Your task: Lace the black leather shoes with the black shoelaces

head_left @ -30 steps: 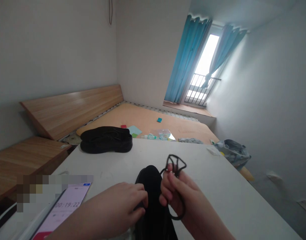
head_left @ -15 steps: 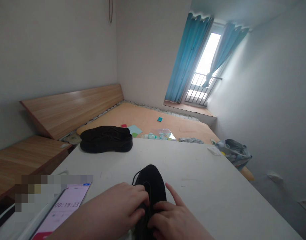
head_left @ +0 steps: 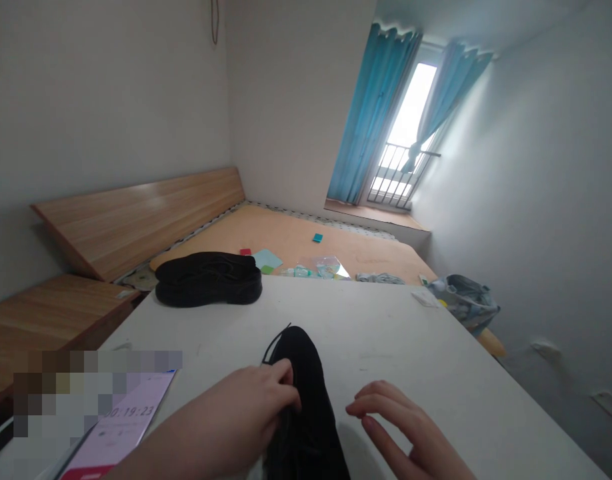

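A black lace-up shoe (head_left: 311,393) lies on the white table (head_left: 386,347), its toe pointing away from me. My left hand (head_left: 259,407) is on the left side of its lacing, thumb and fingers pinched together on the shoelace; the exact grip is partly hidden. A thin black shoelace (head_left: 269,350) loops out beside the toe, above that hand. To the right of the shoe, my right hand (head_left: 403,423) hovers apart from it, fingers spread and holding nothing.
Another pair of black shoes (head_left: 209,279) sits at the table's far left corner. A phone showing a timer (head_left: 121,420) lies at the near left. Beyond the table, a bed (head_left: 286,230) carries small packets and cards. A plastic bag (head_left: 466,300) stands off the right edge.
My right hand has let go of the shoe's lacing and moved right, its fingers opening. My left hand stays at the lacing, shifted slightly. A lace end now sticks up beside the toe.
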Tool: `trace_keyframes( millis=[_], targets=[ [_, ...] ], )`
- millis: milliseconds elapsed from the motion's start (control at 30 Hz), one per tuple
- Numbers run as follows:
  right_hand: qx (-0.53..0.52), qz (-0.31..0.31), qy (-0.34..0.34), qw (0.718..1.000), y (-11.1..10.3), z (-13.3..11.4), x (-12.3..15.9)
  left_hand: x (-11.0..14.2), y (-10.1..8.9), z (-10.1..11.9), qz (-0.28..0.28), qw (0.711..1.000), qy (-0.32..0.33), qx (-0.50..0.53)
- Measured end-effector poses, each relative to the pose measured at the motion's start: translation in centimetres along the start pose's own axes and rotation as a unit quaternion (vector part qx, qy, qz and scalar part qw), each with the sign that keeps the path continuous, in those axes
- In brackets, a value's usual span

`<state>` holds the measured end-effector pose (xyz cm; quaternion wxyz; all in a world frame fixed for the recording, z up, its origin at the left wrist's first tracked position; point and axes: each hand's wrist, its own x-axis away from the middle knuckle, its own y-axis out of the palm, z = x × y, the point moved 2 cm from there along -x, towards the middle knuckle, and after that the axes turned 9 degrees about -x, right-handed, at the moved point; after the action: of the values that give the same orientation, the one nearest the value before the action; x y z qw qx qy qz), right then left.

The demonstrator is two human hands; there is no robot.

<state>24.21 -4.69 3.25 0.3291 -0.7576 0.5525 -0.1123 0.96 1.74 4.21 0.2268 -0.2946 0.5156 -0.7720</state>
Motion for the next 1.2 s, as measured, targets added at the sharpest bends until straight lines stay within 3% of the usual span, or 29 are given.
trace_keyframes(
  millis=[133, 233, 433, 600, 767, 1033, 1100, 1200],
  targets=[
    [-0.014, 0.001, 0.029, 0.999, 0.4, 1.1, 0.5, -0.8, -0.3, -2.9, 0.045, 0.990, -0.115, -0.074],
    [-0.019, 0.012, 0.034, 0.999, 0.7, 1.5, 0.7, -1.9, 0.8, -4.4, 0.023, 0.980, -0.164, -0.109],
    [-0.013, 0.004, 0.049, 0.999, 1.2, 2.3, 0.8, -3.3, 2.9, -4.6, -0.021, 0.980, -0.164, -0.110],
    [-0.013, -0.016, 0.061, 0.998, 1.5, 2.8, 1.1, -3.4, 2.4, -4.8, -0.011, 0.983, -0.160, -0.093],
    [-0.018, 0.004, 0.067, 0.998, 1.5, 3.0, 1.4, -3.2, 1.9, -4.8, 0.004, 0.985, -0.159, -0.062],
    [-0.018, -0.006, 0.082, 0.996, 1.1, 3.1, 1.2, -2.1, -0.3, -4.5, 0.023, 0.987, -0.106, 0.120],
    [-0.017, -0.011, 0.078, 0.997, 1.1, 3.1, 1.0, -2.3, -0.4, -4.1, 0.025, 0.972, -0.074, 0.220],
    [-0.014, -0.013, 0.066, 0.998, 1.2, 2.9, 0.9, -2.6, -0.3, -3.3, 0.026, 0.926, -0.034, 0.375]
  ],
)
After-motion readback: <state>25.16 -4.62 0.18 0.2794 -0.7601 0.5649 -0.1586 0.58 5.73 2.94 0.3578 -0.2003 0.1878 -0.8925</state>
